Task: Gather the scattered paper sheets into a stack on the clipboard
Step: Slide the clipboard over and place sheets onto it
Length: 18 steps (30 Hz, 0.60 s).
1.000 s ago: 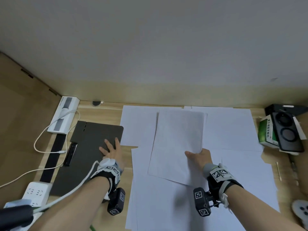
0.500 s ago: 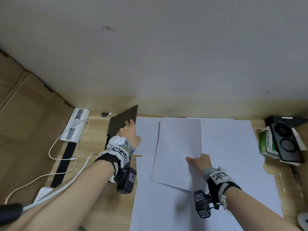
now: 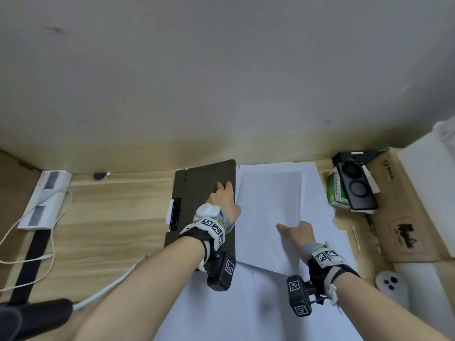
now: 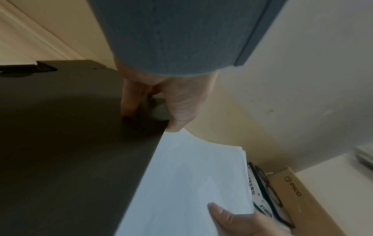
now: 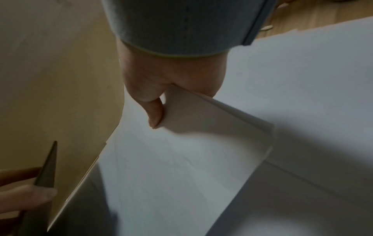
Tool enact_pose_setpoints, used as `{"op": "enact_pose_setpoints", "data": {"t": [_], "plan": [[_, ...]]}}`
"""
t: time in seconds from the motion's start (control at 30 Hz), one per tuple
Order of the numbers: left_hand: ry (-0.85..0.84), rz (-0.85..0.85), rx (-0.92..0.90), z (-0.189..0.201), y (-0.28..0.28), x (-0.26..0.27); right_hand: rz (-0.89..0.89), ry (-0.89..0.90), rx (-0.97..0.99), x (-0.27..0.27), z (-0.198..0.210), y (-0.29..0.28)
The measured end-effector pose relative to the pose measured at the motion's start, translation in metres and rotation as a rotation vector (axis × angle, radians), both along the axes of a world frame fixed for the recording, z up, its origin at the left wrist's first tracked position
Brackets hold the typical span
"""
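The dark clipboard (image 3: 200, 193) hangs off the table at the left edge of the papers. My left hand (image 3: 222, 194) grips its right edge, fingers on top (image 4: 129, 102) and thumb at the rim. In the right wrist view the clipboard (image 5: 46, 167) shows edge-on. My right hand (image 3: 293, 230) pinches the near edge of a thin bundle of white sheets (image 3: 270, 212), thumb (image 5: 154, 113) on top, and the bundle lies right beside the clipboard. Several loose sheets (image 3: 246, 306) lie flat on the wooden table underneath.
A white power strip (image 3: 44, 200) with cables and a black strap lies at the far left. A green box with a black device (image 3: 354, 190) on it, a cardboard box (image 3: 406, 217) and a thin wooden stick (image 3: 355, 236) stand right. The wall closes the back.
My left hand has lifted the clipboard from the table's left side and carried it right, up against the sheets. The right hand kept holding its bundle in place.
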<state>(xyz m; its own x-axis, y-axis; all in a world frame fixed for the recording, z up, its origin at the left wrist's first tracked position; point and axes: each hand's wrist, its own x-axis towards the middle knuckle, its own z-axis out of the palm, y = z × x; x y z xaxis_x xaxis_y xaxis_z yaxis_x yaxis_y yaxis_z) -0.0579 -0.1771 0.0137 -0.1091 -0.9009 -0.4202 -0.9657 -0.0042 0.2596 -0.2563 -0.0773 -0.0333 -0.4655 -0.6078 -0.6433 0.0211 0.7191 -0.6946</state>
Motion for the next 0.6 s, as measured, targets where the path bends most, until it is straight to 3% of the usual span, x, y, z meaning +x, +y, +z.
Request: {"op": "enact_pose_setpoints", "data": {"t": [0.27, 0.4, 0.6], "plan": [[0.032, 0.018, 0.084, -0.052, 0.012, -0.021, -0.067, -0.023, 0.008, -0.028, -0.017, 0.012], [-0.093, 0.039, 0.102, -0.081, 0.015, -0.007, -0.052, 0.003, 0.023, -0.030, -0.027, 0.009], [-0.133, 0.120, 0.207, -0.101, 0.020, 0.001, -0.040, 0.047, 0.073, -0.033, -0.040, 0.005]]}}
